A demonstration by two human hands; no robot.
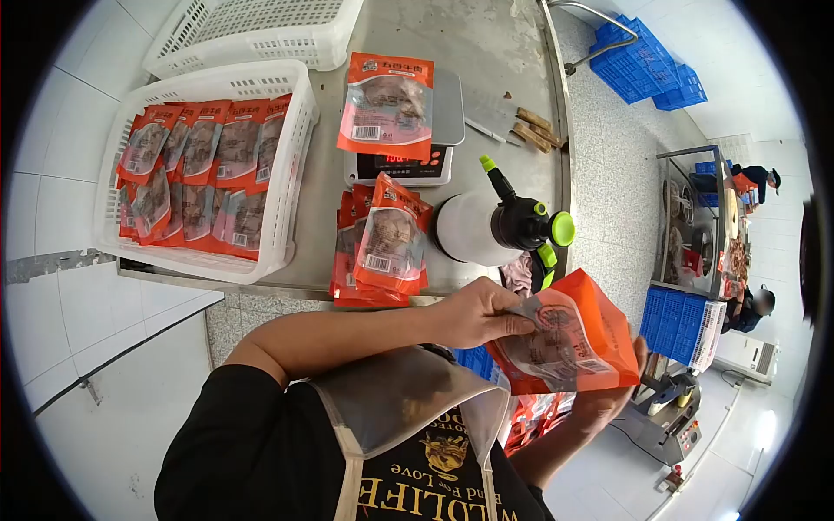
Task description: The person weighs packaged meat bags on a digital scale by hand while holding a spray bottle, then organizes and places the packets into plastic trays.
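Observation:
My left hand (482, 314) pinches the edge of a red-and-clear packet of beef (556, 343) between thumb and fingers, in front of my chest. The packet is tilted and bulges at its right side. My right hand (640, 354) is at the packet's far right edge, mostly hidden behind it. Close to my left hand, a stack of similar packets (391, 239) lies at the table's front edge. Behind that stack, one packet (387, 104) rests on a digital scale (447, 108) with red lit digits, partly covering it.
A white basket (300, 165) of upright packets stands at the left, another white basket (334, 39) behind it. A spray bottle (473, 230), a pen (486, 130) and wooden-handled tools (534, 135) are on the metal table (434, 35). Blue crates (634, 61) and two people (756, 182) appear at right.

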